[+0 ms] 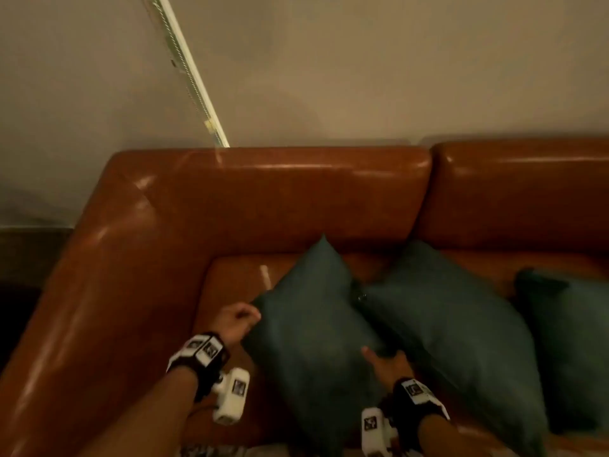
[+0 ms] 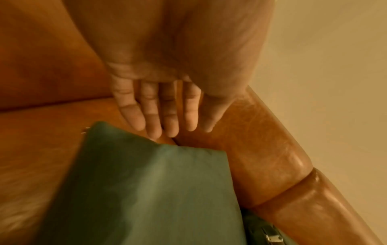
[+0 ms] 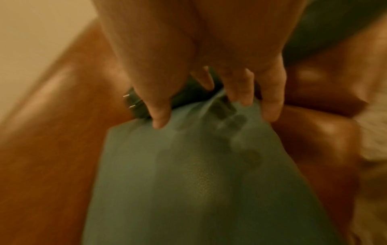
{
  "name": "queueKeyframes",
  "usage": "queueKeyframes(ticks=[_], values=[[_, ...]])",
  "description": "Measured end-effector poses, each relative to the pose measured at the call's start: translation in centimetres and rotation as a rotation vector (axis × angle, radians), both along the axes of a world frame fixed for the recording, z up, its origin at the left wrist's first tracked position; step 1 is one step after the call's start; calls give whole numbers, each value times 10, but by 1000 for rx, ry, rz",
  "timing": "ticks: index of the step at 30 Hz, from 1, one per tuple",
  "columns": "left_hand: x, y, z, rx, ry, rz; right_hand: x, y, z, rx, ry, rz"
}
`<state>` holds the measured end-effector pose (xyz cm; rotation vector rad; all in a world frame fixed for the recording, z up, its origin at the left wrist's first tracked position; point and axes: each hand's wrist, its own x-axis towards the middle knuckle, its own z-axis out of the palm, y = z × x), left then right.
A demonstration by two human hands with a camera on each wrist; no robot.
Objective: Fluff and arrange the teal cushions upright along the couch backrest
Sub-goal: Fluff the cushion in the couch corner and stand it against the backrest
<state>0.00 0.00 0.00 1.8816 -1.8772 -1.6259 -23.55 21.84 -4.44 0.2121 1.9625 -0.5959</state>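
Three teal cushions lie on a brown leather couch. The left cushion (image 1: 313,324) stands tilted on a corner, clear of the backrest (image 1: 280,199). My left hand (image 1: 239,319) is at its left corner; in the left wrist view its fingers (image 2: 150,116) are straight, with the tips touching the cushion's edge (image 2: 157,190). My right hand (image 1: 384,359) grips the cushion's right side, thumb and fingers (image 3: 272,106) pinching the fabric (image 3: 199,182). The middle cushion (image 1: 454,331) leans low beside it, and the right cushion (image 1: 573,341) lies at the frame edge.
The couch's left armrest (image 1: 99,308) runs down the left side, with bare seat (image 1: 237,278) between it and the held cushion. A white rod (image 1: 191,70) leans on the wall behind the backrest. The middle cushion's zipper (image 2: 272,238) shows low in the left wrist view.
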Motion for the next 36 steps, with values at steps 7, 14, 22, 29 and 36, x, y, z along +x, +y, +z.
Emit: queueKeyframes(ticks=[7,14,22,29,36], values=[[-90,-74,-50,9,-65,-289,10,-15,-47,26,83,-434],[-137,-57,-33,-177,-20,-545,59,-62,-14,-240,543,-52],[-155,-48,50,-74,-64,-963,113,-120,55,-731,750,239],[-94,-83,54,-176,-336,-802,119,-135,56,-784,946,858],[-41,-74,56,-360,-364,-452,109,-148,74,-576,472,552]])
